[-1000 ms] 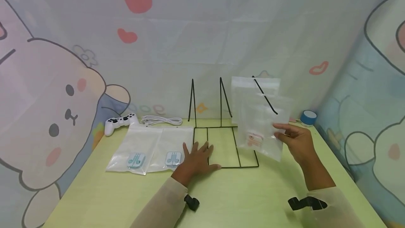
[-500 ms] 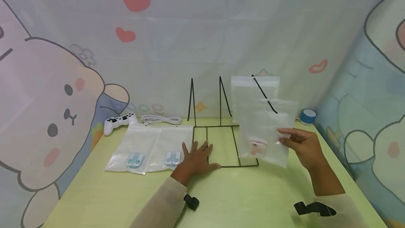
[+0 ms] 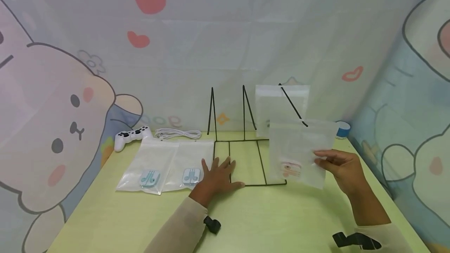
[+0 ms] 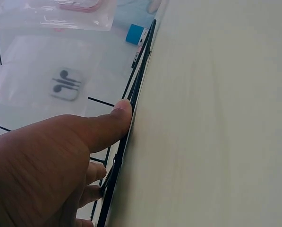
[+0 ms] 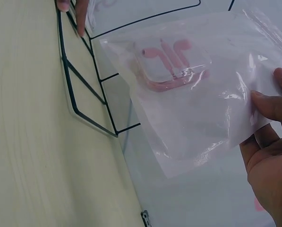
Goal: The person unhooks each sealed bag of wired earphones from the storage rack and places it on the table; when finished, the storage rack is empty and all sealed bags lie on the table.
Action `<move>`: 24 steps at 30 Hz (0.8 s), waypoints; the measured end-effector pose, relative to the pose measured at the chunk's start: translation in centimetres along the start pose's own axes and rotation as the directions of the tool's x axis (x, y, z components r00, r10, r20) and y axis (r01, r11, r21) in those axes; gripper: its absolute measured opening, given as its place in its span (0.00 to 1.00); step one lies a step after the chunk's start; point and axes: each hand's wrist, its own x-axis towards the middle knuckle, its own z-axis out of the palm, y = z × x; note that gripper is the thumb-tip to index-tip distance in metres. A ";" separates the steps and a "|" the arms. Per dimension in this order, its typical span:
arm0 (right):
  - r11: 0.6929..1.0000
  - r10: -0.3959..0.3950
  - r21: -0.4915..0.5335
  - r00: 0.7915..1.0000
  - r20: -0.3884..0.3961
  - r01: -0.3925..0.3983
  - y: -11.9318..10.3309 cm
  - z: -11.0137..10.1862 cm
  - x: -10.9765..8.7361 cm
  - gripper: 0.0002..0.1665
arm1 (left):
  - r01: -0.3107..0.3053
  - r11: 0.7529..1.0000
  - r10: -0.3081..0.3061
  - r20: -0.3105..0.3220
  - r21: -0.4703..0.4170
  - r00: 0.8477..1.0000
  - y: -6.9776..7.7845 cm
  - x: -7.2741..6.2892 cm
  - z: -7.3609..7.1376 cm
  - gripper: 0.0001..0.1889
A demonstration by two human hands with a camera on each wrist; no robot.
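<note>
Nearest, I see the left hand, fingers spread, resting on the rack's base; I'd press lightly to steady the rack. The right hand pinches the held bag by its side, before a hook; I'd grip gently, avoiding creases. The right wrist view details its pink earphones; the left shows dark earphones in the hung bag behind, which the head view mostly hides.

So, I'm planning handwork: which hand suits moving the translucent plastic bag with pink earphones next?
Probably the right hand: it pinches that bag, while the left hand rests on the black wire rack.
</note>
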 end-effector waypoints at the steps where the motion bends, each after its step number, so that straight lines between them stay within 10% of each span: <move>1: 1.000 0.006 -0.001 1.000 0.000 -0.006 0.0 0.0 0.0 0.21 | 0.000 1.000 0.000 0.001 -0.003 1.000 0.0 0.0 0.0 0.49; 24: 0.979 -0.135 0.155 0.991 0.004 0.133 0.0 0.0 -1.0 0.25 | 0.002 1.000 -0.002 -0.003 -0.014 1.000 0.4 -0.6 -0.6 0.48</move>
